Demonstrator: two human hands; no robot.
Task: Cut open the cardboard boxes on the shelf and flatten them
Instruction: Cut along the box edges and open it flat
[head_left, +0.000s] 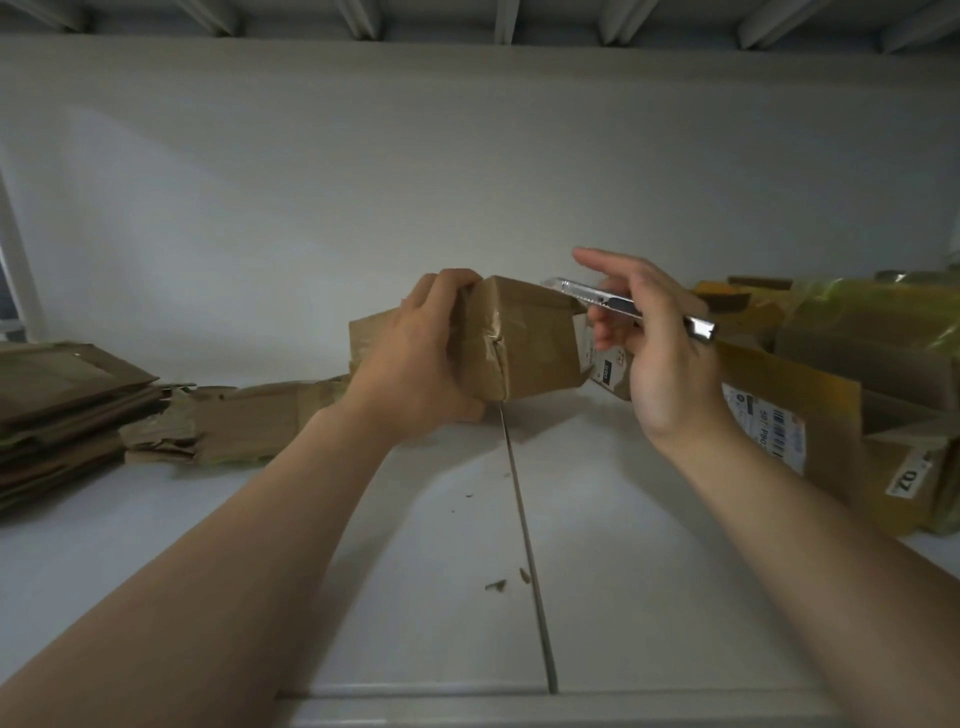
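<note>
The step in hand is the cutting of one small taped box (530, 338), held up just above the white shelf (649, 571) near its back wall. The left hand (415, 358) grips the box's left end, fingers curled over the top and thumb beneath. The right hand (660, 364), just right of the box, holds a metal utility knife (618, 304) with its lower fingers curled round the handle and the forefinger stretched out straight. The knife's tip lies at the box's upper right corner. Whether the blade is pushed out is hard to tell, since that end is blurred. The tape seam facing the camera looks puckered and partly split, so the next move probably calls for drawing the blade along the remaining tape while the left hand steadies the box, keeping those fingers out of the cutting line, then pressing the walls flat. The box is closed, and its contents, if any, cannot be seen. Well left of the box lies a stack of flattened cardboard (67, 410), with one crushed piece (249, 426) between them. Right of the box stand labelled boxes (795, 415), still whole. In front of it, small scraps (496, 586) dot the shelf.
</note>
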